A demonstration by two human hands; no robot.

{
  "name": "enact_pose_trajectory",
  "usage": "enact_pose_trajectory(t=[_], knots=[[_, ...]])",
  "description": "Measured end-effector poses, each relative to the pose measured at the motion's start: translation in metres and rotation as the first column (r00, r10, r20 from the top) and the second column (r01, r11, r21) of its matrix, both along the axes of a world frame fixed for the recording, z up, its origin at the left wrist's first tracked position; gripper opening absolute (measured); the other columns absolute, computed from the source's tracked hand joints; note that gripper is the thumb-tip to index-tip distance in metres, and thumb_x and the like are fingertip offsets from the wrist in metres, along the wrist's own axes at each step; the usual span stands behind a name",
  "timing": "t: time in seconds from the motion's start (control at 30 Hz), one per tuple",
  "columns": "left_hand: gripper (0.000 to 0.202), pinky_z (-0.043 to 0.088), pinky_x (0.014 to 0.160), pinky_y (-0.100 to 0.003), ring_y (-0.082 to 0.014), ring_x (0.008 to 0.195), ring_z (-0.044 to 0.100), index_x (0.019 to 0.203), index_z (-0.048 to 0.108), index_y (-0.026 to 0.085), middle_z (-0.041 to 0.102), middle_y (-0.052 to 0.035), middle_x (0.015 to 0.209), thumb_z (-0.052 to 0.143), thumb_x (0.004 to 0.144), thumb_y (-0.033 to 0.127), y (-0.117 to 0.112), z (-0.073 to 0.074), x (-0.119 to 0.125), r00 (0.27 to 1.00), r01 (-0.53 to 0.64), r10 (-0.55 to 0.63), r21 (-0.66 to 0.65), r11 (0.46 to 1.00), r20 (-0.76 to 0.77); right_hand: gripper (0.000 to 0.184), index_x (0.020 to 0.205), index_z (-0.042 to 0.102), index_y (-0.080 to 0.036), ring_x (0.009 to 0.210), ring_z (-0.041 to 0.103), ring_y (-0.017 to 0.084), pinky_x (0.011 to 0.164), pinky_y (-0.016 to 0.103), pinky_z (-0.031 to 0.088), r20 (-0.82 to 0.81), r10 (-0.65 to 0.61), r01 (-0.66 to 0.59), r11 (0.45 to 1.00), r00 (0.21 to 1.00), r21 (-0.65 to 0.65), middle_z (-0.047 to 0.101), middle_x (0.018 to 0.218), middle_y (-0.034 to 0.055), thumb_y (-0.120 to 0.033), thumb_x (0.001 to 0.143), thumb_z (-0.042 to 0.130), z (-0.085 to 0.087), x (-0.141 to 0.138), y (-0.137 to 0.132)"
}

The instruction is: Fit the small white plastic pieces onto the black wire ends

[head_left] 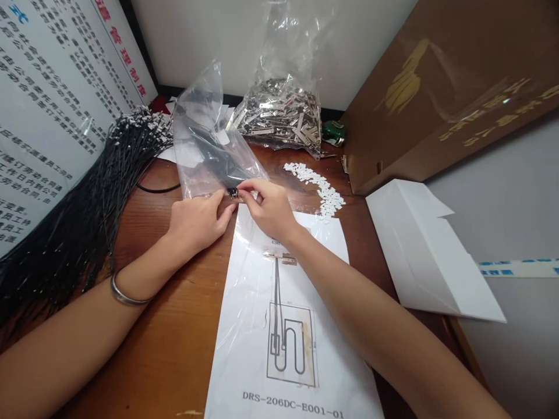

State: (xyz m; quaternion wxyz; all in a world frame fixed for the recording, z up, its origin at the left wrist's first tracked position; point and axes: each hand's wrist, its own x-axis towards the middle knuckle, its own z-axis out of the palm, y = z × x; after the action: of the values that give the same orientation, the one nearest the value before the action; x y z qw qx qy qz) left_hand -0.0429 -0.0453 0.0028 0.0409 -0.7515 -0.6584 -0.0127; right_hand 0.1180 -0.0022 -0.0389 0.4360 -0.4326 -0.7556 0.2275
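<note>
My left hand (198, 221) rests at the mouth of a clear plastic bag (192, 169), its index finger and thumb bent around the film. A small dark part with pale, shiny specks (233, 192) shows between the two hands; its exact kind is too small to make out. Thumb and forefinger of my right hand (268, 206) pinch at this dark part from the right. Dark contents (213, 148) show inside the bag. Below the hands lies a printed drawing sheet (244, 349), marked DRS-206DC-E001-01, partly covered by my right forearm.
A thick bundle of black cables (82, 215) with white ends leans at left. Behind stands a clear bag of metal strips (283, 113), beside a green object (334, 132). Small white pieces (329, 195) lie strewn on the wooden table (166, 349). A brown box (393, 116) and folded white card (419, 250) flank the right.
</note>
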Motion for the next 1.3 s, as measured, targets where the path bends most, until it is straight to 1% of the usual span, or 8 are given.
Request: enact_pose_trajectory(t=[0.13,0.2,0.3,0.4,0.6,0.73,0.9,1.3], knots=[[0.045,0.047,0.064,-0.037,-0.0347,0.081,0.071,0.119,0.064,0.026,0.076,-0.0104,0.088,0.037,0.095,0.053,0.0019,-0.001,0.0001,1.0,-0.001,0.001,-0.006,1.0,0.008,0.011,0.093,0.059,-0.023,0.095,0.072,0.02,0.079,0.032,0.053,-0.145,0.103,-0.122,0.984,0.984,-0.131,0.074,0.095,0.0023,-0.026,0.095,0.048,0.0026,0.0001,0.0014],[0.042,0.046,0.063,-0.036,-0.034,0.08,0.072,0.116,0.065,0.028,0.076,-0.0087,0.087,0.037,0.095,0.052,0.0025,-0.0019,-0.0002,1.0,0.014,-0.014,0.001,1.0,0.015,0.01,0.094,0.057,-0.024,0.1,0.072,0.021,0.081,0.033,0.054,-0.116,0.11,-0.129,0.976,0.987,-0.174,0.075,0.096,0.002,-0.026,0.095,0.047,0.0035,-0.0005,0.0004],[0.039,0.045,0.062,-0.035,-0.0337,0.08,0.072,0.114,0.065,0.029,0.076,-0.0081,0.086,0.039,0.095,0.05,0.0027,-0.0027,-0.0005,0.999,0.027,-0.028,0.016,1.0,0.016,0.008,0.094,0.056,-0.026,0.101,0.072,0.022,0.083,0.036,0.053,-0.005,0.053,-0.053,0.978,0.999,-0.203,0.076,0.097,0.0013,-0.026,0.095,0.048,0.0049,-0.0008,-0.0006],[0.038,0.044,0.06,-0.035,-0.0334,0.078,0.072,0.111,0.066,0.028,0.076,-0.0082,0.083,0.04,0.095,0.05,0.0026,-0.0031,-0.0002,0.999,0.031,-0.031,0.03,0.999,0.011,0.008,0.092,0.055,-0.025,0.101,0.072,0.024,0.084,0.037,0.053,0.011,0.001,0.002,0.978,1.0,-0.208,0.077,0.098,0.0016,-0.024,0.094,0.048,0.0052,-0.0004,0.0002],[0.038,0.043,0.061,-0.034,-0.0312,0.079,0.072,0.109,0.07,0.029,0.076,-0.0064,0.085,0.041,0.094,0.05,0.0026,-0.003,0.0003,0.999,0.035,-0.037,0.055,0.998,0.035,0.009,0.091,0.055,-0.024,0.099,0.072,0.022,0.079,0.035,0.053,-0.12,-0.014,-0.011,0.979,0.993,-0.204,0.076,0.095,0.0015,-0.023,0.092,0.047,0.0031,-0.0002,0.0016],[0.039,0.043,0.062,-0.033,-0.0296,0.08,0.072,0.11,0.072,0.031,0.077,-0.0058,0.087,0.04,0.095,0.049,0.0024,-0.0025,0.0002,0.998,0.04,-0.043,0.047,0.998,0.056,0.007,0.087,0.056,-0.023,0.086,0.073,0.021,0.076,0.035,0.052,-0.113,-0.069,0.047,0.98,0.991,-0.192,0.076,0.085,0.0009,-0.021,0.088,0.05,0.005,-0.0001,-0.0003],[0.042,0.043,0.063,-0.034,-0.0292,0.082,0.072,0.114,0.072,0.034,0.077,-0.0066,0.088,0.037,0.097,0.049,0.0021,-0.0035,-0.0001,0.998,0.039,-0.041,0.039,0.998,0.051,0.011,0.085,0.059,-0.024,0.084,0.073,0.021,0.074,0.035,0.052,-0.046,-0.05,0.04,0.978,0.998,-0.206,0.076,0.083,0.0002,-0.017,0.083,0.051,0.0051,0.0,-0.0006],[0.041,0.044,0.063,-0.034,-0.0298,0.08,0.072,0.118,0.071,0.036,0.077,-0.007,0.085,0.039,0.096,0.048,0.0031,-0.0056,-0.0012,0.998,0.043,-0.045,0.05,0.998,0.045,0.009,0.085,0.058,-0.023,0.083,0.074,0.022,0.073,0.035,0.051,-0.049,-0.019,0.008,0.978,0.999,-0.211,0.076,0.078,0.0,-0.018,0.084,0.051,0.0056,0.0007,-0.0017]])
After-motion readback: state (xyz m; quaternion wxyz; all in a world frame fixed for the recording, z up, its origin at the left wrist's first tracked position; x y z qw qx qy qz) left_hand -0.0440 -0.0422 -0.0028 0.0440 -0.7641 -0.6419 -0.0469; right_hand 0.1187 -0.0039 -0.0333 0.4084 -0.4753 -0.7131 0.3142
